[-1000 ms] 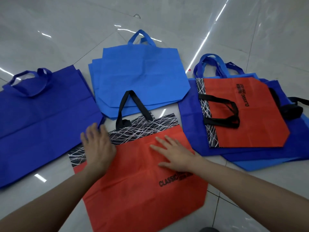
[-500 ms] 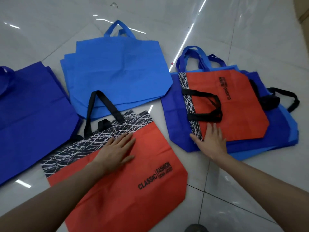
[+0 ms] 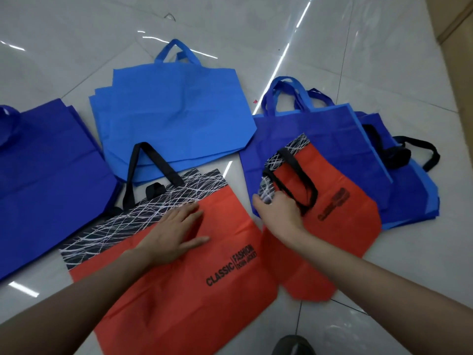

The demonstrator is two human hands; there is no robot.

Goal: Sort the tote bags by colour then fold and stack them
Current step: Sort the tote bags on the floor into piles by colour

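A red tote bag [image 3: 179,283] with a black-and-white patterned top band lies flat on the floor in front of me. My left hand [image 3: 176,231] rests flat on it with straight fingers. My right hand [image 3: 277,213] grips the patterned top edge of a second red tote bag [image 3: 340,226], which is lifted and crumpled above the mixed pile of blue bags [image 3: 320,149] at the right. A stack of light blue bags [image 3: 174,119] lies at the back centre. Dark blue bags [image 3: 48,180] lie at the left.
Glossy white floor tiles [image 3: 358,47] surround the bags. Black handles of another bag [image 3: 409,155] stick out of the right pile. A dark object [image 3: 294,345] sits at the bottom edge. A tan edge [image 3: 455,19] shows at the top right corner.
My right hand went from lying flat beside the second red bag to gripping its top edge and pulling it toward me off the blue pile. My left hand stayed on the near red bag.
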